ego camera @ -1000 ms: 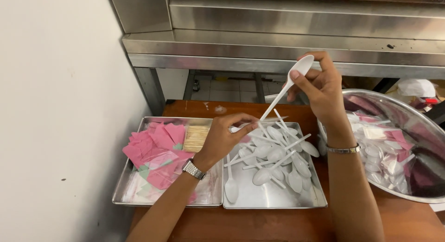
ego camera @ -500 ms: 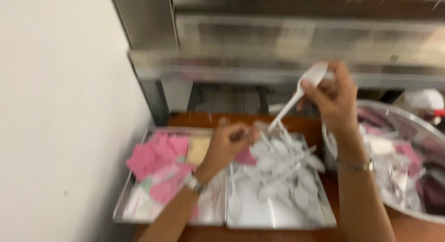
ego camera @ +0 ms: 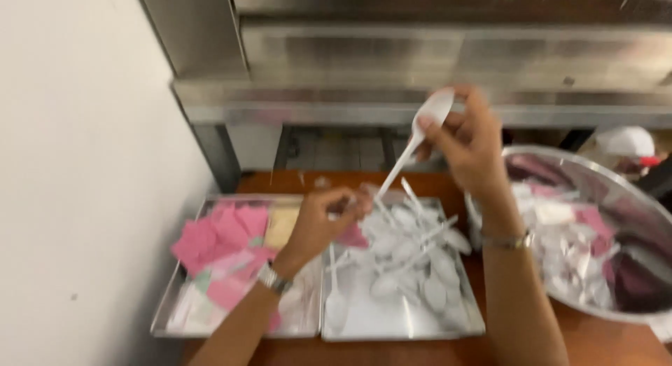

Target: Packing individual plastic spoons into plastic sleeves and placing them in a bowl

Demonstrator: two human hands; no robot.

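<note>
Right hand pinches a white plastic spoon by its bowl, raised at 12 o'clock above the steel tray of spoons. Left hand, fingers closed, appears to grip the handle end. Judged light, stiff, slick; best held at the handle.

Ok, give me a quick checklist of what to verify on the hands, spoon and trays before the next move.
1. Right hand grips white spoon by the bowl end: ok.
2. Spoon raised above spoon tray: ok.
3. Left hand pinches something small: cannot tell what, blurred.
4. Pink packets sit inside left tray: ok.
5. Trays side by side on wooden table: ok.
6. Metal bowl beside right forearm, contact: cannot tell.
</note>
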